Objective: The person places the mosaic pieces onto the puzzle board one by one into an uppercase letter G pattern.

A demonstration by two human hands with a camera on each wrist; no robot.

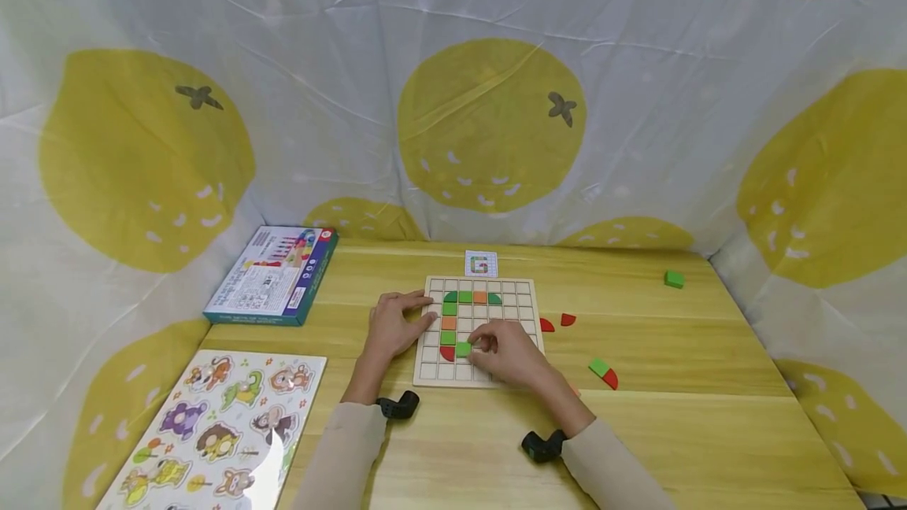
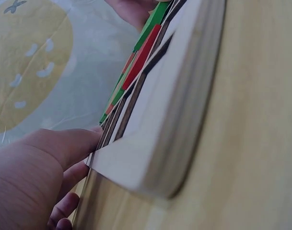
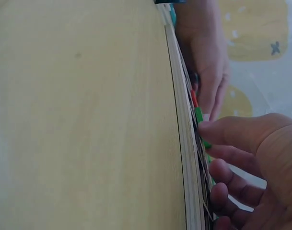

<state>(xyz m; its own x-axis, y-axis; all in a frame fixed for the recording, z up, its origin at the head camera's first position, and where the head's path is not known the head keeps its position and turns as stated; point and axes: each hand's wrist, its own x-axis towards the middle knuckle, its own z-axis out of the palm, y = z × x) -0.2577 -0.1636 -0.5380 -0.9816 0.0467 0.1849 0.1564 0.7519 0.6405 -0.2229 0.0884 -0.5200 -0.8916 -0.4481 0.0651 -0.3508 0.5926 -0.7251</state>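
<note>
A wooden grid board (image 1: 429, 373) lies mid-table with colored pieces forming a partial ring: green squares (image 1: 449, 309), orange squares (image 1: 449, 323), dark green quarter-circles (image 1: 494, 299) and a red quarter-circle (image 1: 447, 353). My right hand (image 1: 512, 354) pinches a green square block (image 1: 464, 349) between thumb and index finger, just right of the red quarter-circle. In the right wrist view the thumb sits against the green block (image 3: 199, 115). My left hand (image 1: 394, 325) rests at the board's left edge, its thumb and index finger touching the rim, the other fingers loose beside it.
A small pattern card (image 1: 481, 264) lies behind the board. To its right are red quarter-circles (image 1: 568, 319), a green square (image 1: 599, 367) touching another red piece (image 1: 610, 378), and a green block (image 1: 674, 279) farther off. A boxed set (image 1: 272, 278) and an animal puzzle board (image 1: 212, 423) lie left.
</note>
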